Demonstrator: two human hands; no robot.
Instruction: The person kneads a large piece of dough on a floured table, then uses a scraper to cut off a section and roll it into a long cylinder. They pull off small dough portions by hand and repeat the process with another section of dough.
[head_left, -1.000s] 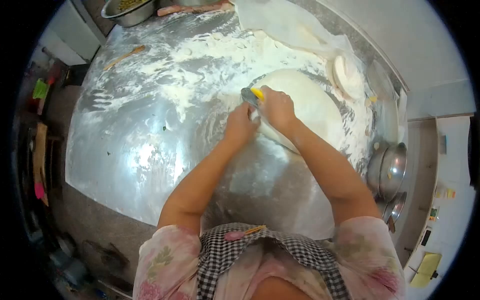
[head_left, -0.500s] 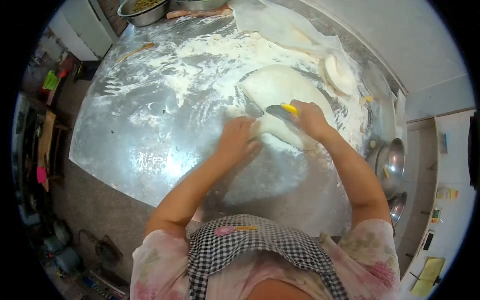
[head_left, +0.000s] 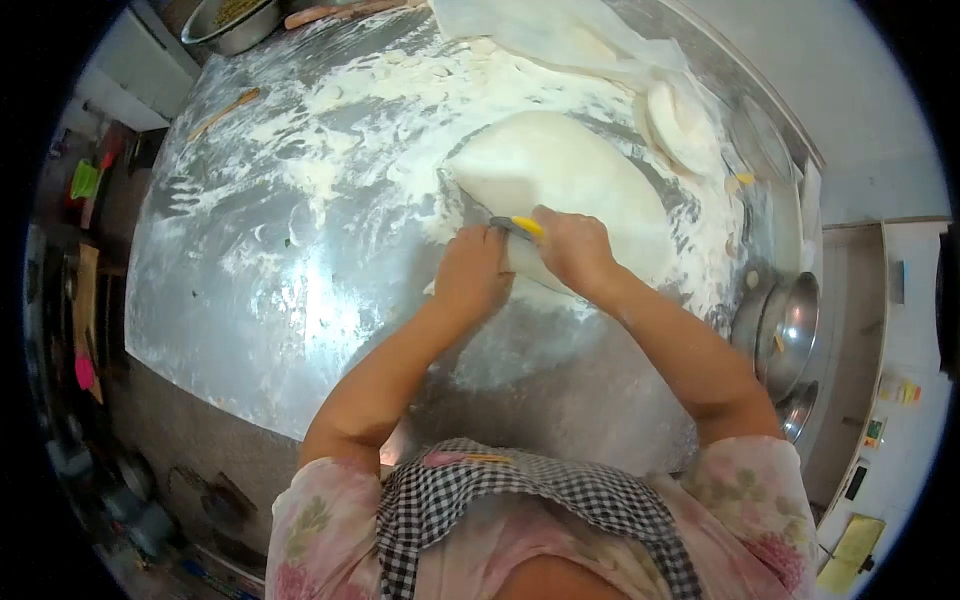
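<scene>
Dough (head_left: 590,175), just above centre frame; right hand (head_left: 578,250) clamped on the yellow cutter (head_left: 527,226); left hand (head_left: 472,270) close beside it, grip too hidden to tell; if the cutter skids, it could nick that hand.

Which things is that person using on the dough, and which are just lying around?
In use: dough; yellow-handled blade in the right hand; left hand; floured metal table.

Apparently just lying about: thin wooden stick; bowl of greenish food; shiny metal bowls.

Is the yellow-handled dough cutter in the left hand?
No, the right hand grips the yellow-handled dough cutter by its handle.
</scene>
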